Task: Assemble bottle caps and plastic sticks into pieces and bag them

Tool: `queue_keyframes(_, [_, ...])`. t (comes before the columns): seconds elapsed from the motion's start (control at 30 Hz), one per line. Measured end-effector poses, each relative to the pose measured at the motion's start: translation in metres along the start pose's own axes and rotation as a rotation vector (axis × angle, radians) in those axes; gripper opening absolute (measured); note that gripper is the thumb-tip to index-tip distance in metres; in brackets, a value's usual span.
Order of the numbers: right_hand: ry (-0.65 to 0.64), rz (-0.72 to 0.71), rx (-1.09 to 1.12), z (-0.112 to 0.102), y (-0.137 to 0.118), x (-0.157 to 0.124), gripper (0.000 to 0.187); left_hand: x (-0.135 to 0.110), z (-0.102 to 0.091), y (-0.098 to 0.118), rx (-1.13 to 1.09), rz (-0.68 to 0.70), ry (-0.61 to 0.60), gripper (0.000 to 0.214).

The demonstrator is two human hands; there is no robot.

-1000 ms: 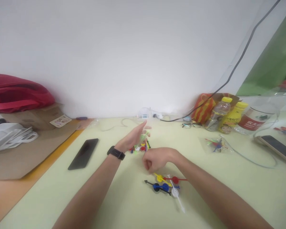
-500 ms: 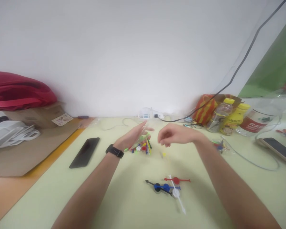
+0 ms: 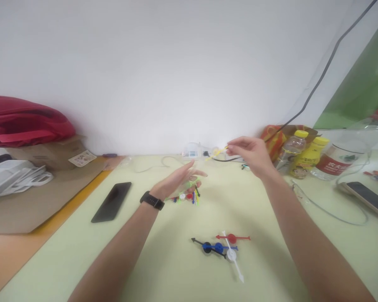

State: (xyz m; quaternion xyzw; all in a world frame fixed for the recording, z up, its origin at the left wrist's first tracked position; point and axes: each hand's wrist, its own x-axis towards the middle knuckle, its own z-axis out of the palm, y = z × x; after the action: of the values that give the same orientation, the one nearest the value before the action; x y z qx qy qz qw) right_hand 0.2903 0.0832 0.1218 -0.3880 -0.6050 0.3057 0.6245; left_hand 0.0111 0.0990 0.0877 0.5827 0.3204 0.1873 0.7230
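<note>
My left hand [image 3: 176,181], with a black band on its wrist, holds a clear bag of small coloured plastic pieces [image 3: 187,195] just above the pale green table [image 3: 164,260]; its fingers are stretched forward over the bag. Raised near the wall, my right hand [image 3: 250,153] pinches a thin yellow pin piece [image 3: 216,153] between fingertips. In front of me on the table lie a red pin [image 3: 232,238], a blue one [image 3: 219,247], a black one [image 3: 204,244] and a white one [image 3: 233,256], crossed over each other.
A black phone [image 3: 111,201] lies to the left. At the right stand two yellow-capped bottles [image 3: 291,157], a large water bottle [image 3: 340,161] and another phone [image 3: 368,197]. A cable [image 3: 327,212] trails there. Cardboard [image 3: 34,197] and a red bag [image 3: 22,121] sit far left.
My right hand took the yellow pin from the pile on the table and lifted it up and to the right, toward the wall. My left hand with the bag stayed nearly still.
</note>
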Motion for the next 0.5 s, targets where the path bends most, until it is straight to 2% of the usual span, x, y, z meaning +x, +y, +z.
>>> queue_keyframes(0.2, [-0.208,0.040,-0.211,0.019,-0.001,-0.009,0.024,0.002,0.002,-0.003,-0.015,-0.032,-0.007,0.074])
queue_keyframes(0.33, [-0.273,0.046,-0.299,0.019,0.003,-0.009,0.024,0.004,0.001,-0.004,-0.050,-0.030,-0.021,0.071])
queue_keyframes(0.5, [-0.339,0.030,-0.307,0.019,0.009,-0.008,0.021,0.005,0.002,-0.006,-0.096,0.005,-0.050,0.070])
